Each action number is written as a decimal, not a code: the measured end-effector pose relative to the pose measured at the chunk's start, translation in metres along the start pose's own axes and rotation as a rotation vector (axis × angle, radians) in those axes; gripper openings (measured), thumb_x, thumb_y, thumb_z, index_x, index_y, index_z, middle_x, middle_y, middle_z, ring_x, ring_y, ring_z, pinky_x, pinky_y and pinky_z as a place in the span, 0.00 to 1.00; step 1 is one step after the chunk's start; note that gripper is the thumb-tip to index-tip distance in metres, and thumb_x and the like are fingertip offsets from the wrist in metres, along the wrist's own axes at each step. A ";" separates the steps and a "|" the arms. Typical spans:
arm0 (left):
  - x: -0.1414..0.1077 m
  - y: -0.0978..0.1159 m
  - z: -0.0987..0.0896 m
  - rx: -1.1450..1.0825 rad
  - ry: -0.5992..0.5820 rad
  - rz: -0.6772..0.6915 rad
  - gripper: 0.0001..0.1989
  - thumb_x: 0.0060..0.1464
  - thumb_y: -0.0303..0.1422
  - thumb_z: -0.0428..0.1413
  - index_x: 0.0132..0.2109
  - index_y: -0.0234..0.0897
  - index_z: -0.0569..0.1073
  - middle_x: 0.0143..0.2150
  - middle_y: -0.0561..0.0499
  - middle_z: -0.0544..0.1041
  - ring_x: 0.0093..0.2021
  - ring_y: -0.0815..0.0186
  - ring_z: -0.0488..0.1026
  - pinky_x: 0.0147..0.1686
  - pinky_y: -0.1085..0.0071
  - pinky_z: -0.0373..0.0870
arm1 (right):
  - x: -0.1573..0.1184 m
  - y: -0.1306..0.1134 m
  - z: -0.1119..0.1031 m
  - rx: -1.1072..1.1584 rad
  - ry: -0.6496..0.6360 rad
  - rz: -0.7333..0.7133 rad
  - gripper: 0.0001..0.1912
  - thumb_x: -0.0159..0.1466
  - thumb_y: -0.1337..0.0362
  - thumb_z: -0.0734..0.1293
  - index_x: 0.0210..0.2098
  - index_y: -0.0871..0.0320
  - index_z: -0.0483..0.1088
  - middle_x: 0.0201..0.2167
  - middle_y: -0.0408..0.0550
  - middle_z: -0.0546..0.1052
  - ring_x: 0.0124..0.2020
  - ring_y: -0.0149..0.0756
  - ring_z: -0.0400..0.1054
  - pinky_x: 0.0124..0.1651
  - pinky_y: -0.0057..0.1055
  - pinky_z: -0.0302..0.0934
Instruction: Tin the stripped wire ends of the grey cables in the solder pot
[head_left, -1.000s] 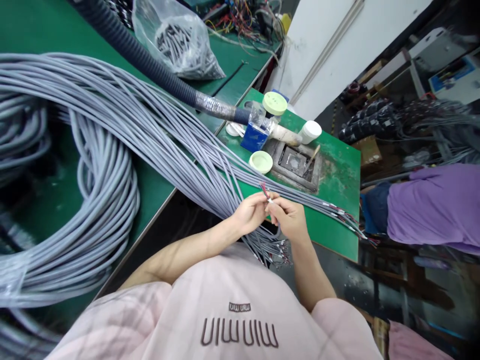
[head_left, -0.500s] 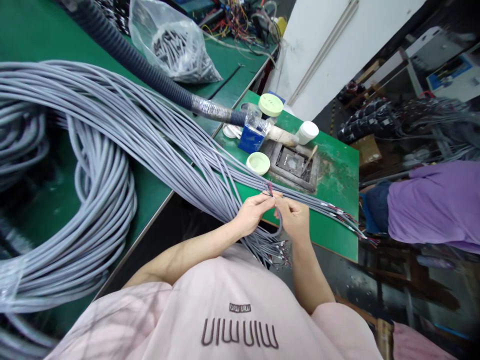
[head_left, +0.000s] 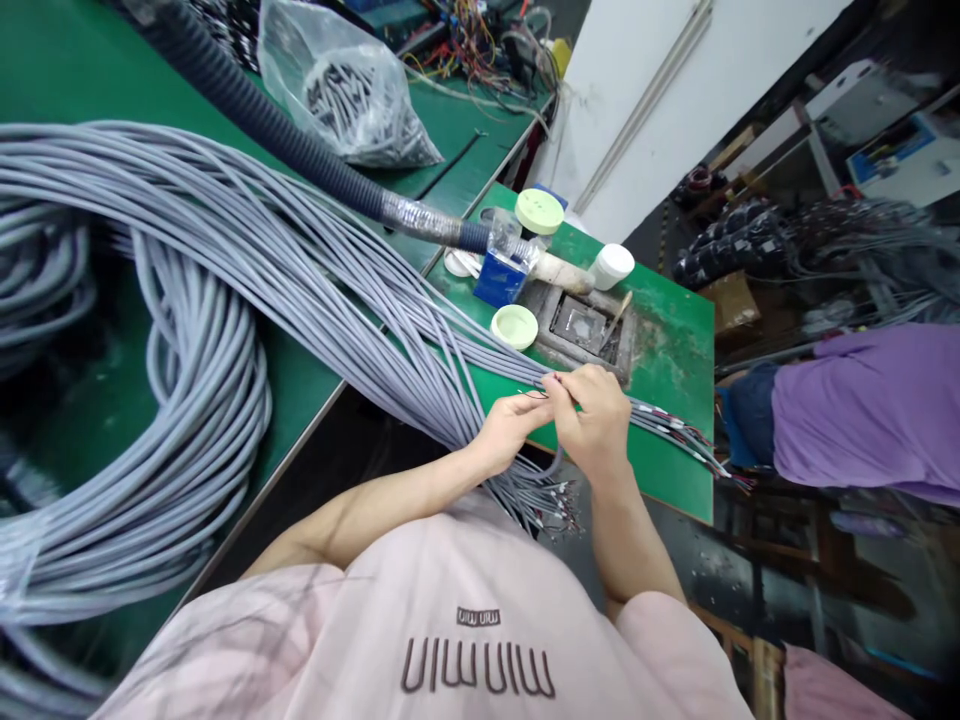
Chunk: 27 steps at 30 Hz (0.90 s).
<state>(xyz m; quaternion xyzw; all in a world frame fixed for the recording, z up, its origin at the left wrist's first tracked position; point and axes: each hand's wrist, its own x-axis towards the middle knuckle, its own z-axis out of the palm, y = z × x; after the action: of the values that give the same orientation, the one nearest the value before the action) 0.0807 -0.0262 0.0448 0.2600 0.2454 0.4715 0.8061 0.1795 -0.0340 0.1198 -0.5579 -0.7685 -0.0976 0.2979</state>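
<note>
Your left hand (head_left: 511, 432) and right hand (head_left: 596, 415) meet at the near edge of the green bench (head_left: 675, 320), fingertips pinched narrow on the end of one grey cable (head_left: 558, 462). Thin dark wires (head_left: 534, 394) splay leftward from it; your fingers hide the rest. Beyond, a clear bag (head_left: 289, 40) contains short grey pieces; a square grimy tray (head_left: 574, 352) contains a light stick (head_left: 618, 315).
</note>
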 end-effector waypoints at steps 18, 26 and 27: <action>-0.004 0.015 -0.009 -0.269 -0.008 -0.239 0.17 0.39 0.39 0.69 0.33 0.32 0.76 0.29 0.53 0.76 0.29 0.74 0.71 0.33 0.76 0.66 | -0.021 0.011 -0.007 0.203 0.035 0.066 0.06 0.64 0.66 0.66 0.32 0.56 0.75 0.27 0.45 0.77 0.30 0.34 0.70 0.36 0.34 0.62; -0.006 0.014 -0.009 -0.275 -0.042 -0.227 0.16 0.42 0.40 0.68 0.32 0.31 0.76 0.28 0.53 0.76 0.28 0.73 0.72 0.33 0.76 0.69 | -0.018 0.006 -0.003 0.225 0.024 0.056 0.05 0.64 0.65 0.66 0.33 0.55 0.74 0.29 0.46 0.77 0.32 0.36 0.70 0.37 0.35 0.63; -0.006 0.014 -0.009 -0.274 -0.042 -0.230 0.16 0.41 0.40 0.68 0.32 0.31 0.76 0.28 0.53 0.76 0.28 0.73 0.72 0.33 0.76 0.69 | -0.018 0.006 -0.002 0.229 0.025 0.052 0.05 0.63 0.66 0.66 0.33 0.55 0.74 0.29 0.46 0.77 0.32 0.36 0.70 0.38 0.35 0.63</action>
<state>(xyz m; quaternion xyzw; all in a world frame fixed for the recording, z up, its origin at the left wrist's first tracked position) 0.0634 -0.0240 0.0481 0.1278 0.1903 0.3996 0.8876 0.1888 -0.0472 0.1105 -0.5386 -0.7562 -0.0082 0.3715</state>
